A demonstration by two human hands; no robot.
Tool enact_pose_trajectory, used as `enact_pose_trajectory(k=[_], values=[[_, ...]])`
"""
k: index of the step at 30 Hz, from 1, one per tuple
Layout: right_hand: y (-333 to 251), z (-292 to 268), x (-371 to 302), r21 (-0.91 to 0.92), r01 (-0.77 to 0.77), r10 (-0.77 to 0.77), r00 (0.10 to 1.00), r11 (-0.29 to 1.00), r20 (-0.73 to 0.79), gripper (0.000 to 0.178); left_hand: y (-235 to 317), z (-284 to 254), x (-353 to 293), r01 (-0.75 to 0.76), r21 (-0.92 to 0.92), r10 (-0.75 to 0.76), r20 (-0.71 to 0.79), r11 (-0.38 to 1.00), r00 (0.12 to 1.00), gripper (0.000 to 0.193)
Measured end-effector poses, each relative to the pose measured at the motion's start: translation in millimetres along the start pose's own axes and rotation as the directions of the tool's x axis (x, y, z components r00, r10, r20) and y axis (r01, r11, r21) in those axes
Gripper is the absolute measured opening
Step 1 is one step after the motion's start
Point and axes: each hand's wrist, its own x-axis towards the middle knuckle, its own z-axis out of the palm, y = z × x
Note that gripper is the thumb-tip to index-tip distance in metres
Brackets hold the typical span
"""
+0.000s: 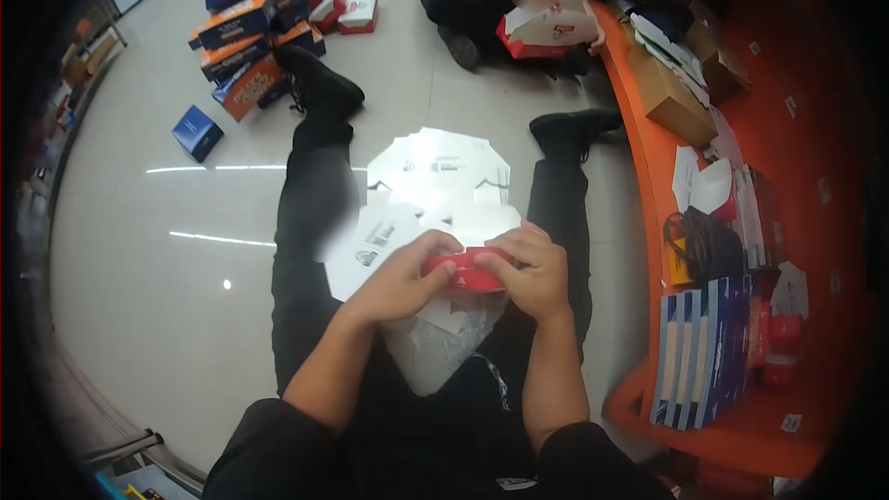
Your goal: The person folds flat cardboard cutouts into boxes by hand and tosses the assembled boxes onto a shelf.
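I sit on the floor with my legs stretched out. Between them is a white and red cardboard carton [366,241], partly unfolded, with its printed white panels spread out. My left hand [403,276] pinches the left part of its red flap [468,278], thumb in front. From the other side my right hand [535,270] grips the same flap, thumb pressed on its face. Beyond lies another white cardboard sheet [440,162]; whether it belongs to the same carton I cannot tell. Clear plastic [435,343] rests in my lap below the hands.
Blue and orange boxes [236,23] are piled far left, beside small red and white cartons [358,14]. One blue box [197,133] sits apart. Across from me a co-worker handles a red and white carton [546,30]. An orange shelf [639,222] with blue-spined books [699,352] borders the right.
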Motion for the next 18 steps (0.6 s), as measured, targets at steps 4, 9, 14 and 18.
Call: enact_pose_trajectory(k=[4,9,14,18], values=[[15.4,10.5,-3.7,0.037,-0.012,0.013,0.999,0.999,-0.029,0.016,13.1,5.1,-1.1,0.051,0.336,0.0,-0.151,0.941,0.989,0.019],[14.8,20.2,-7.6,0.021,0.024,-0.024,0.999,0.999,-0.022,0.013,8.0,7.8,-6.5,0.126,0.237,-0.088,-0.167,0.963,0.982,0.022],[14.1,16.5,-6.0,-0.044,0.043,-0.04,0.996,0.998,0.083,0.012,9.1,6.0,-13.0,0.046,0.194,-0.007,-0.195,0.98,0.981,0.018],[28.3,-1.1,-9.7,0.04,-0.036,0.038,0.999,0.999,-0.036,0.016,37.0,-10.2,-26.1,-0.204,0.626,0.378,-0.157,0.752,0.912,0.032]])
